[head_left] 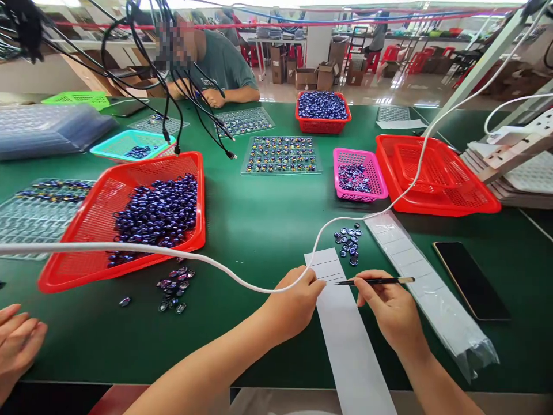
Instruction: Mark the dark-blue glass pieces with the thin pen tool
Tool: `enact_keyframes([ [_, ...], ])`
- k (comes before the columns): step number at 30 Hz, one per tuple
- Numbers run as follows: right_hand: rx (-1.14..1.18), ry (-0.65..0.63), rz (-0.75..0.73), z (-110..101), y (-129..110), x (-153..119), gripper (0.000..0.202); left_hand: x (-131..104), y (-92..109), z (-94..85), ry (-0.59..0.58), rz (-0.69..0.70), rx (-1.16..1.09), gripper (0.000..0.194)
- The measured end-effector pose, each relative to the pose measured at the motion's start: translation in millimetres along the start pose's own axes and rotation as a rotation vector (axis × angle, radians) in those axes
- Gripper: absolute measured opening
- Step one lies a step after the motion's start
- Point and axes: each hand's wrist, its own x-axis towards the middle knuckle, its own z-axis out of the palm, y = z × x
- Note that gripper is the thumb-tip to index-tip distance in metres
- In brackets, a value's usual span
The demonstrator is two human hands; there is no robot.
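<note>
My left hand (298, 302) rests at the left edge of a long white paper strip (345, 340) marked with dark lines. Its fingers are closed, and whatever they pinch is hidden. My right hand (391, 308), over the strip's right side, grips slim black tweezers (380, 280) with a gold-coloured end. The tweezers' tip points left, close to my left fingertips. Beyond the strip lies a small pile of shiny dark oval pieces (349, 239). A plastic-wrapped bundle of white strips (425, 282) lies right of my right hand. A white cable (242, 279) crosses in front of my left hand.
A red basket (56, 271) of dark rings stands left, near loose pieces (175, 285). A pink basket (382, 184), red trays (479, 199) and a phone (470, 279) are right. Another person's hand (19, 343) shows at left; a co-worker (228, 63) sits opposite. Black cables (166, 109) hang overhead.
</note>
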Motion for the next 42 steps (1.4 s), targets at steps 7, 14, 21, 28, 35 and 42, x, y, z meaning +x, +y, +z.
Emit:
enact_keyframes([
  [7,-0.084,-0.008,0.069,16,15,8,0.032,-8,-8,10.2,-0.099,0.076,0.131,0.043],
  [14,-0.135,0.033,0.025,17,10,6,0.028,-5,-4,7.9,-0.191,0.064,0.119,0.048],
  [21,-0.112,0.032,-0.002,16,11,5,0.024,-5,-1,6.3,-0.224,0.058,0.137,0.045],
  [28,-0.114,0.037,0.033,18,7,7,0.026,-4,-2,8.6,-0.204,0.058,0.128,0.046],
  [35,-0.118,0.019,0.052,16,8,8,0.027,-4,-1,7.5,-0.21,0.051,0.139,0.048],
  [42,-0.174,0.032,0.024,18,9,5,0.026,-3,0,7.2,-0.205,0.051,0.128,0.047],
])
